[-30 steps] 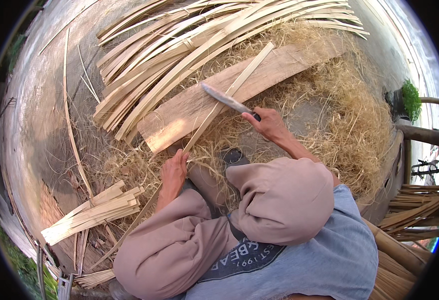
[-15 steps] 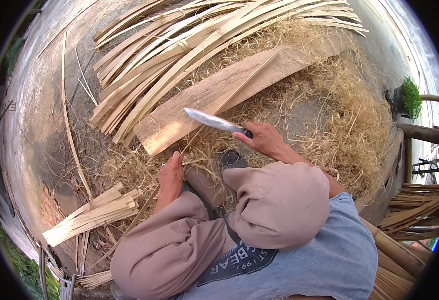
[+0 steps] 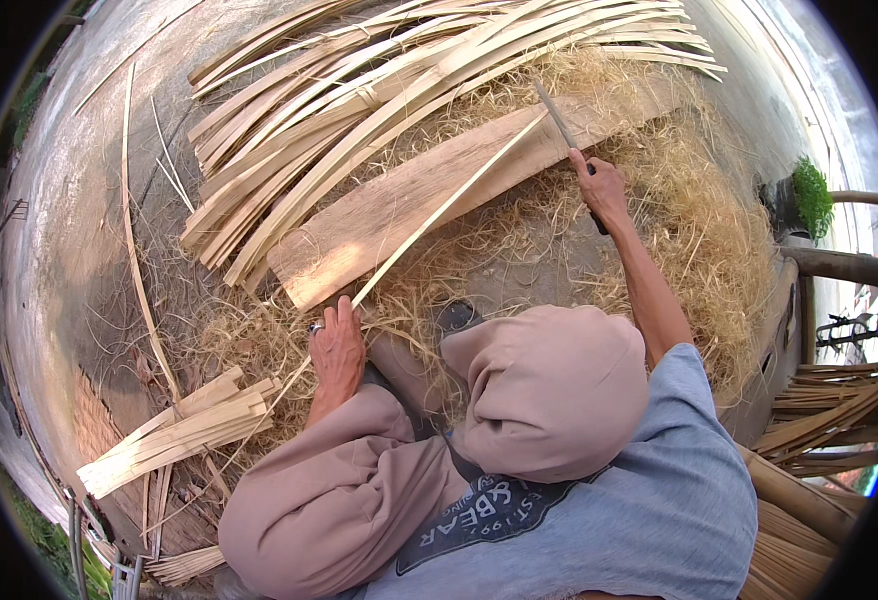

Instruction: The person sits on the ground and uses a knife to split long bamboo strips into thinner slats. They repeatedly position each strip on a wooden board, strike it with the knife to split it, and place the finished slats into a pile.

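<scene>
My left hand (image 3: 337, 345) is closed on a long, thin bamboo strip (image 3: 451, 206) that runs from the lower left, through the fingers, and up across a wooden board (image 3: 359, 225). A ring shows on that hand. My right hand (image 3: 602, 190) grips the dark handle of a knife (image 3: 557, 113), out at the far right part of the board. The blade points away from me and to the left, its tip beyond the strip's far end. Blade and strip end lie close together; whether they touch I cannot tell.
A big pile of bamboo strips (image 3: 359, 100) lies beyond the board. Curly shavings (image 3: 699, 270) cover the ground right of it. A smaller strip bundle (image 3: 184, 430) sits at lower left. A potted plant (image 3: 812, 197) and bamboo poles (image 3: 834, 265) stand at the right.
My right hand has swung the knife away and to the right, from near the board's front edge to the strip's far end. The strip now shows its pale side. My left hand stays nearly in place.
</scene>
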Tool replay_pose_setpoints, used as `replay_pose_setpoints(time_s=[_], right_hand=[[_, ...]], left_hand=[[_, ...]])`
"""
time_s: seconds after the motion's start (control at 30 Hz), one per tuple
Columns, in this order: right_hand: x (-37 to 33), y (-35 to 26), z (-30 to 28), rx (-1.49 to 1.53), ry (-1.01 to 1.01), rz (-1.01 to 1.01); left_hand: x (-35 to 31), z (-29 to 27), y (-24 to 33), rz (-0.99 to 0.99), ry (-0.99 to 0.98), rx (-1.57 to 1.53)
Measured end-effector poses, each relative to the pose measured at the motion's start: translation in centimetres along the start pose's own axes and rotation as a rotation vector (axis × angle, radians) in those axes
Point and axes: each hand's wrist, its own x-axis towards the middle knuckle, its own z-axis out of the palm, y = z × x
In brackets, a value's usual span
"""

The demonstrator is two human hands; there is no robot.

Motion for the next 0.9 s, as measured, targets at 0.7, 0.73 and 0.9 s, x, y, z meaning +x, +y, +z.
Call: replay_pose_setpoints(time_s=[0.7,0.73,0.9], right_hand=[[-12.0,-2.2,5.1,0.086,-0.318,-0.269],[-10.4,-1.6,4.9,0.051,-0.308,-0.122],[-6.2,0.4,4.5,0.082,-0.084,-0.058]], left_hand=[[0.5,-0.4,-0.7,0.015,0.066,0.105],[0.4,-0.5,-0.6,0.022,0.053,0.122],[1.1,-0.3,0.1,0.035,0.027,0.104]])
